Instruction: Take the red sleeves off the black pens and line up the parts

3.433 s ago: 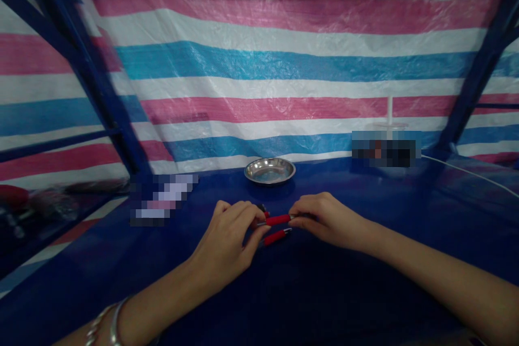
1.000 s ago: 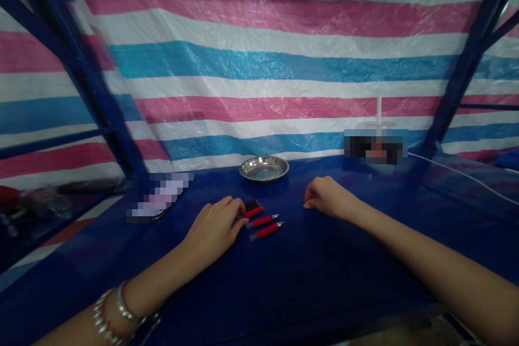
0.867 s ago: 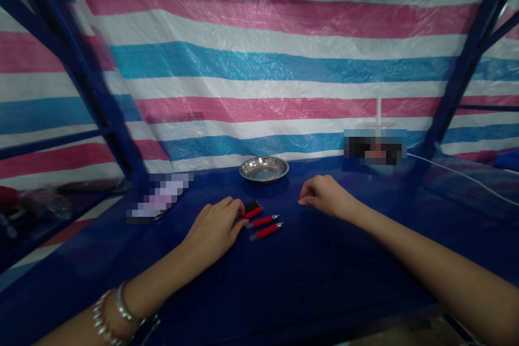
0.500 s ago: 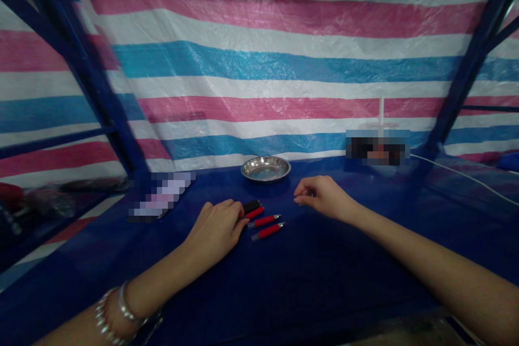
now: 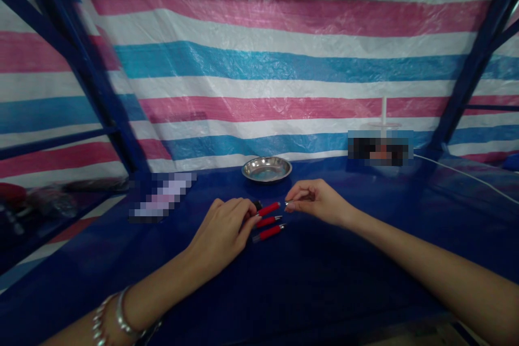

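My left hand [image 5: 227,227] is closed, with thumb and fingertips pinching a red pen [image 5: 269,208] that points to the right. Two more red pens with silver tips, a middle pen [image 5: 267,221] and a nearer pen [image 5: 271,232], lie side by side just below it. Part of a black object [image 5: 258,205] shows behind my left fingers. Close to the held pen's right end, my right hand [image 5: 314,200] pinches a small silver piece [image 5: 287,204] that looks like a pen tip. Thumb and forefinger partly hide it.
A shallow steel dish [image 5: 266,169] stands behind the pens on the blue table [image 5: 324,281]. A blurred-out flat object [image 5: 162,197] lies at the left. At the back right stands a pixelated cup with a straw [image 5: 384,111], beside a white cable [image 5: 466,173]. Striped sheeting hangs behind.
My left hand has shifted right with the red pen, which now sticks out further and covers most of the black object. My right hand has moved left, closer to the pen's end.
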A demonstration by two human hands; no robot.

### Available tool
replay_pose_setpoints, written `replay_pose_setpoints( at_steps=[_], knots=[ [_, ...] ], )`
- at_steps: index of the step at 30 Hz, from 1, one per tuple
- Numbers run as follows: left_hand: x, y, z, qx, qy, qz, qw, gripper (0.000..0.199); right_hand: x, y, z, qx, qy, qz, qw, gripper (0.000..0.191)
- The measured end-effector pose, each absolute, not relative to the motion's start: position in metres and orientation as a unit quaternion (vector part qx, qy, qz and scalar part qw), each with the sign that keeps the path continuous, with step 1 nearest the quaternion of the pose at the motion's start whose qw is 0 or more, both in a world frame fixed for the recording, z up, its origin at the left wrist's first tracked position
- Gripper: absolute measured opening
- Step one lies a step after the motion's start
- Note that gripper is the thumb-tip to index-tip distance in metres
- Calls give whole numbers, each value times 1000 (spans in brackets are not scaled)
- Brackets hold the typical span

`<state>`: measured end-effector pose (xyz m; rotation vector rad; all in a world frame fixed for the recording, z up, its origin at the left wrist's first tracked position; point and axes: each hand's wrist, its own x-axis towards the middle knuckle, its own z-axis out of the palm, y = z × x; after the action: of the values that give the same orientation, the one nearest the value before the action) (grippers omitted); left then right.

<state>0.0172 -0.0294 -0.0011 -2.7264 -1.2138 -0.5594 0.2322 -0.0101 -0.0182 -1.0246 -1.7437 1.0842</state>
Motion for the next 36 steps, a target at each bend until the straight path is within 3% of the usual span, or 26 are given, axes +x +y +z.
replay_pose_setpoints(
  at_steps=[36],
  knots=[
    [18,-31,-3,-905,-380,-184,42,7,227,-18,-15,-385,-692,447,416,15]
  ],
)
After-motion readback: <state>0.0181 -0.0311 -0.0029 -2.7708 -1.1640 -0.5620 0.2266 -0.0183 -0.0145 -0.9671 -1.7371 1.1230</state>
